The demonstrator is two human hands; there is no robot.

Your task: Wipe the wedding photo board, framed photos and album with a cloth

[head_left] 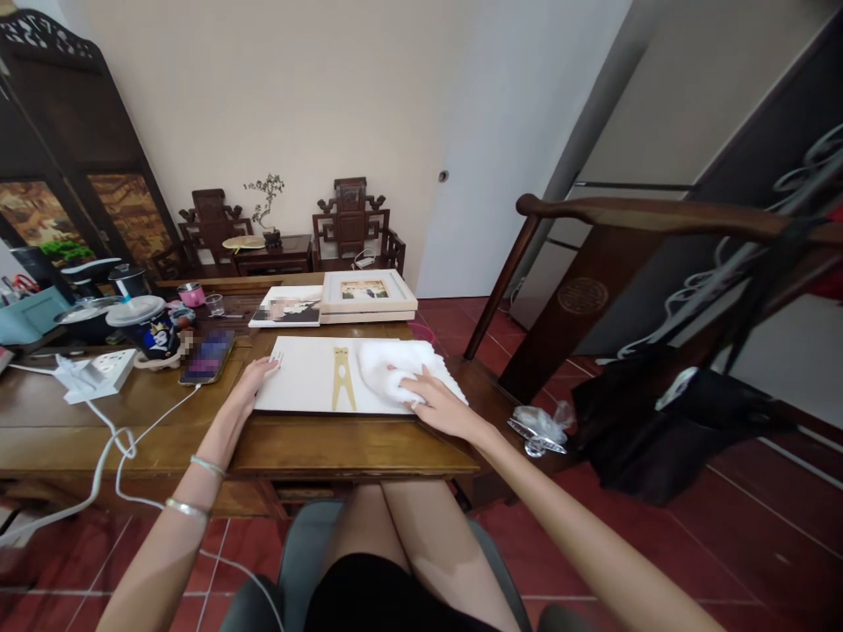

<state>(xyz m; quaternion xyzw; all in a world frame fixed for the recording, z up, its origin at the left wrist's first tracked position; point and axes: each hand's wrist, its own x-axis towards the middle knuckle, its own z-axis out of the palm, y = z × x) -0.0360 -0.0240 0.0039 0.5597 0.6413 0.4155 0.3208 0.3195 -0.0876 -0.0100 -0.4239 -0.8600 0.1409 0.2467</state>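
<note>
Left of cloth (409, 355), filled teal box (30, 318)

The fluffy white cloth (448, 358) hides the right part of the flat, white rectangular board (299, 386) at centre, and its folds partly cover the fingers of the right hand (440, 405). Tiny dark print near the board's upper left corner is too small to read. At far left, the frame cuts off the light-blue plastic holder (26, 318) and the tall, dark carved wooden screen (62, 114). Blurred black fabric (672, 439) hangs at right; the brown wooden chair (559, 307) runs past the right edge.
</note>
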